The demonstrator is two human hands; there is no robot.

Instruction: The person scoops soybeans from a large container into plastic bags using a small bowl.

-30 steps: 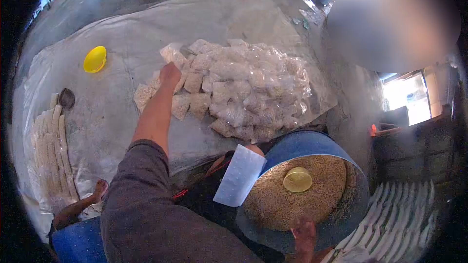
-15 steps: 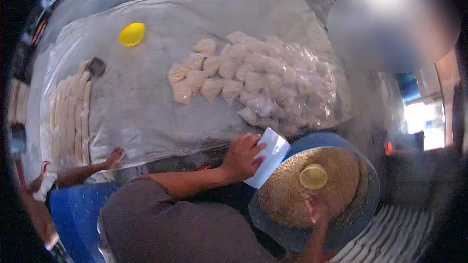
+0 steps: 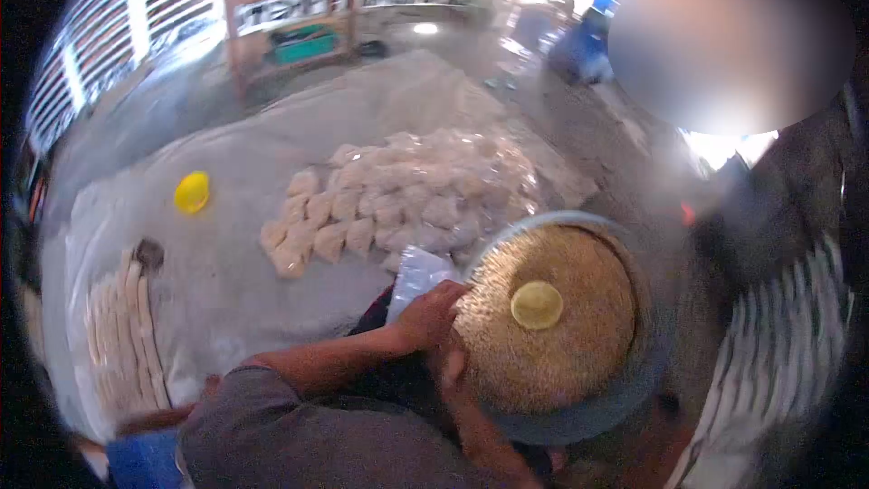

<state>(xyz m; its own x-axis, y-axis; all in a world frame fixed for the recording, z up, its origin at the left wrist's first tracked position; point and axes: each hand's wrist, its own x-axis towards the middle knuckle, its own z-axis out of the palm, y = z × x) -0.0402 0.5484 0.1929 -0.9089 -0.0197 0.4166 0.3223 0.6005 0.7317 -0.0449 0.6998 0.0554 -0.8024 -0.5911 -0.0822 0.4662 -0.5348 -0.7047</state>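
My left hand point(image 3: 427, 319) is closed on a clear plastic bag point(image 3: 418, 277), which sticks up beyond the fingers at the tub's left rim. Right against it, just below, is my right hand point(image 3: 450, 364), its fingers curled in at the left hand; whatever they pinch is hidden. A big round tub point(image 3: 579, 430) stands in front of me, filled with pale yellow-brown grains or beans point(image 3: 552, 362). On top of them rests a small yellowish bowl point(image 3: 537, 305), touched by neither hand.
Many filled clear bags point(image 3: 398, 204) lie heaped on a pale ground sheet point(image 3: 226, 290). A yellow bowl point(image 3: 192, 192) and long pale wrapped rolls point(image 3: 127, 335) are at the left. Corrugated sheeting point(image 3: 769, 353) is at the right. Another person's arm point(image 3: 154, 420) shows at lower left.
My right hand has moved from over the grains to my left hand. The bag has come lower and closer to me. My view has tilted up and turned.
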